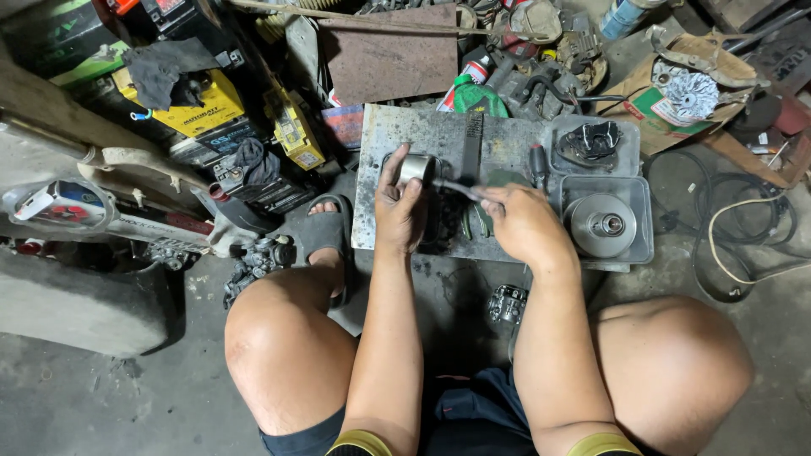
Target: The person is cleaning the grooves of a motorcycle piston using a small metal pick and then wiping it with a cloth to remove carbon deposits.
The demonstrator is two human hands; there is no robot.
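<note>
My left hand grips a small silver metal cylinder and holds it up over a stained grey work board. My right hand pinches a thin dark tool whose tip points into the side of the cylinder. The two hands are close together above the board's middle. A flat black file-like bar lies on the board just behind them. A dark-handled screwdriver rests to the right of it.
Two grey trays at the right hold a round pulley part and a black engine part. Yellow batteries and clutter stand at the back left. A carburettor lies by my sandalled foot. Cables coil on the floor at right.
</note>
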